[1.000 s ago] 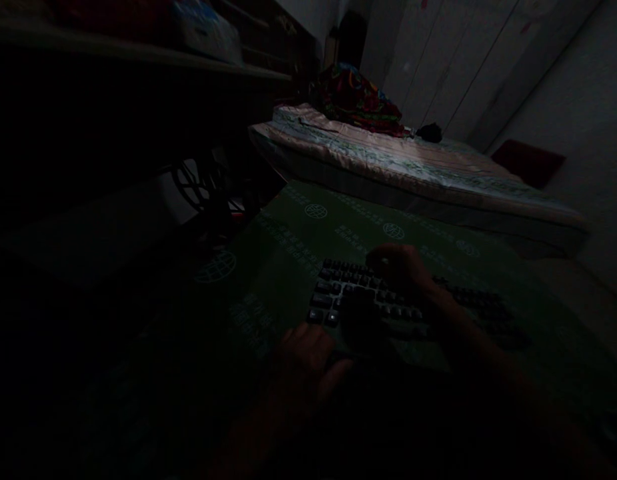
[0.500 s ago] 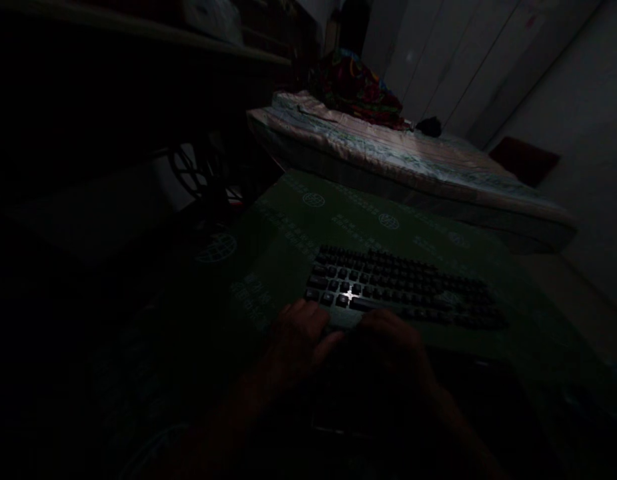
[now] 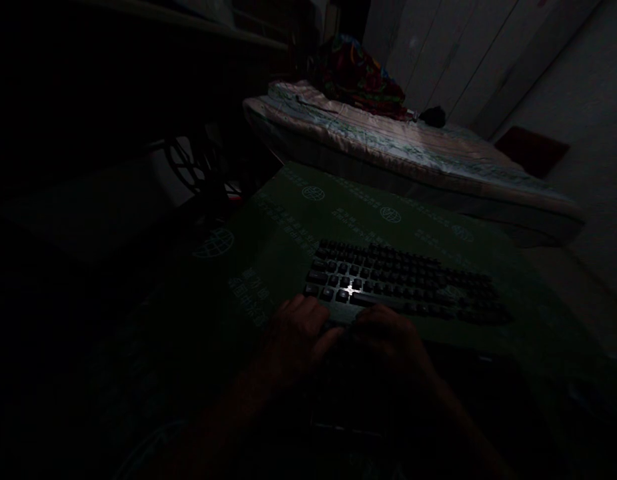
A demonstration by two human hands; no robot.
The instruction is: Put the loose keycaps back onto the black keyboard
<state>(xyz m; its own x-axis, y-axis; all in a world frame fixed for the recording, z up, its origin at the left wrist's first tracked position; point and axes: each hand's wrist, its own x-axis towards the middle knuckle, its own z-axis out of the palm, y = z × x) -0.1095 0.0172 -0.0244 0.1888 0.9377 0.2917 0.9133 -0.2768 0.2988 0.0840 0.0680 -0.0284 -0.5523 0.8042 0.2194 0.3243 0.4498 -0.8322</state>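
Observation:
The scene is very dark. Several rows of black keycaps [image 3: 388, 280], set out like a keyboard, lie on a green printed board [image 3: 283, 227], with a bright glint among the left keys. Just in front of their lower left end, my left hand [image 3: 301, 327] is closed, fingers curled and thumb pointing right. My right hand [image 3: 388, 330] is close beside it, also with bent fingers. Both are over the upper edge of a dark, flat, keyboard-like body [image 3: 481, 377], mostly lost in shadow. What the fingertips pinch, if anything, is hidden.
Beyond the board is a bed [image 3: 388, 143] with a patterned sheet, a bundled red floral blanket [image 3: 361, 80] and a small black item [image 3: 432, 117]. A dark table with a spoked wheel [image 3: 186, 167] below stands at left. A pale wall [image 3: 593, 133] rises at right.
The view has shifted slightly, so the bed and keycaps appear a little higher. My right hand has shifted a little left, its fingers more curled; my left hand stays nearly in place.

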